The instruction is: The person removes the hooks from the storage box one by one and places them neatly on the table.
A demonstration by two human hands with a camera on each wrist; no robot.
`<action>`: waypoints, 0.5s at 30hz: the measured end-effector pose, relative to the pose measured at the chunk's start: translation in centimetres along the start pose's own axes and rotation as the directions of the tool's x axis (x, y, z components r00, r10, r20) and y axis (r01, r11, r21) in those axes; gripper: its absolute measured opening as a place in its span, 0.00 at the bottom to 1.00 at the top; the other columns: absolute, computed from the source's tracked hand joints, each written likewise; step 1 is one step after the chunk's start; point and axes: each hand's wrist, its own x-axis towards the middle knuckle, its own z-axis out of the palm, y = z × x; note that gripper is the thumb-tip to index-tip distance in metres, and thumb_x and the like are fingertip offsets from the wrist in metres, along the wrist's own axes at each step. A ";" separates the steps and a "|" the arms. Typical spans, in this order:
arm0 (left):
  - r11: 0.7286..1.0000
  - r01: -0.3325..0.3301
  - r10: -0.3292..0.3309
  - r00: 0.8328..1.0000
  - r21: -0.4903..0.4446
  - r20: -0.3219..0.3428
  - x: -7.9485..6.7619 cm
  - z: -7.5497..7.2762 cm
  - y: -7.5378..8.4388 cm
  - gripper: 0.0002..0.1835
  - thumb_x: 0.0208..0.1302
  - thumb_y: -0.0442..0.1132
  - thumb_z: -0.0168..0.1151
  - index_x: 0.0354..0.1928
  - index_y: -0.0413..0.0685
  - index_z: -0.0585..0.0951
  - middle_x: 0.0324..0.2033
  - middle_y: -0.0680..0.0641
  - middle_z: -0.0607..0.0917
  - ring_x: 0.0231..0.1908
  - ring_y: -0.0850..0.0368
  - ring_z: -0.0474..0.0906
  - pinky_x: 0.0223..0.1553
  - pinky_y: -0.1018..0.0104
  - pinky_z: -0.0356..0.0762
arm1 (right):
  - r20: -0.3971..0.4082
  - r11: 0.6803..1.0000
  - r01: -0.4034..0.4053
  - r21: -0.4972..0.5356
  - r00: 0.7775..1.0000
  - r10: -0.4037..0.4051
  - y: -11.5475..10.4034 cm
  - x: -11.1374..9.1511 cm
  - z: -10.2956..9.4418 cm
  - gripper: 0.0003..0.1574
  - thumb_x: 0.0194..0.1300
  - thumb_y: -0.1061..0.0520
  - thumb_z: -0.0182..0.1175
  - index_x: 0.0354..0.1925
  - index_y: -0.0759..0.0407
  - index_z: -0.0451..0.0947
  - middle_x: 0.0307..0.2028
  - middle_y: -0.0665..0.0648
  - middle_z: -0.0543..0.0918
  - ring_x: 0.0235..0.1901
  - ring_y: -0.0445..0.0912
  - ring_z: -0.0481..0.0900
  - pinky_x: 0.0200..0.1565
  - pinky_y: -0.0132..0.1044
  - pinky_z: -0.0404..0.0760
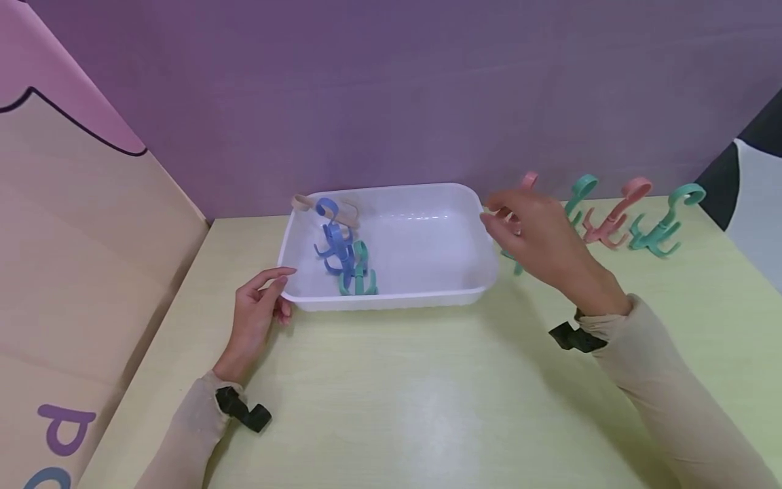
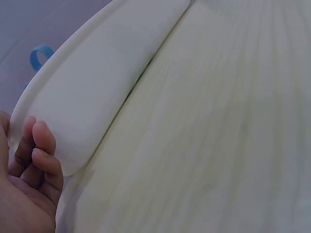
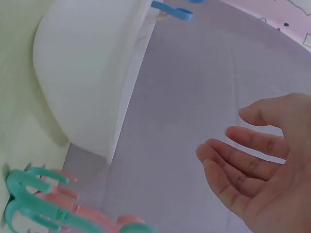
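A white plastic tray point(image 1: 391, 299) stands against the purple backdrop. My left hand point(image 1: 256, 309) pinches its near left corner, index finger over the rim; the left wrist view shows the other fingers point(image 2: 47, 162) curled by the outer wall. Inside the tray's left part lie blue multi-prong hooks point(image 1: 338, 246), a green hook point(image 1: 359, 275) and a beige hook point(image 1: 349, 216). Past the tray's right edge, my right hand point(image 1: 540, 234) hovers empty with relaxed fingers, partly hiding a pink hook point(image 1: 529, 179). Its palm shows bare in the right wrist view, apart from the green hook point(image 3: 41, 206) below.
Right of my right hand stand a green hook point(image 1: 583, 187), a pink hook point(image 1: 613, 221) and another green hook point(image 1: 660, 234) along the table's back. A patterned panel point(image 1: 79, 238) borders the left side. The pale table point(image 1: 391, 394) extends toward me.
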 end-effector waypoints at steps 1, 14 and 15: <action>1.000 -0.001 0.001 1.000 0.001 0.002 0.0 0.0 0.0 0.18 0.72 0.41 0.61 0.53 0.32 0.80 0.13 0.48 0.78 0.12 0.59 0.72 0.14 0.70 0.74 | 0.007 1.000 0.006 0.001 1.000 -0.006 -0.2 0.1 0.1 0.11 0.69 0.60 0.60 0.46 0.65 0.81 0.36 0.59 0.86 0.34 0.51 0.85 0.38 0.49 0.84; 1.000 0.014 -0.014 1.000 0.003 -0.002 0.0 0.1 0.3 0.17 0.72 0.41 0.61 0.53 0.33 0.81 0.13 0.48 0.78 0.12 0.58 0.72 0.14 0.70 0.74 | 0.093 0.996 0.077 -0.041 0.993 -0.073 -3.5 2.6 1.2 0.09 0.70 0.58 0.60 0.45 0.58 0.82 0.38 0.52 0.86 0.37 0.47 0.83 0.66 0.73 0.39; 1.000 0.012 -0.012 1.000 0.001 -0.003 -0.1 0.1 0.3 0.18 0.72 0.41 0.61 0.53 0.33 0.81 0.13 0.48 0.78 0.12 0.58 0.72 0.14 0.70 0.74 | 0.100 0.996 0.076 -0.039 0.992 -0.072 -3.7 2.9 1.2 0.08 0.70 0.57 0.60 0.45 0.57 0.82 0.38 0.51 0.86 0.37 0.46 0.83 0.62 0.76 0.31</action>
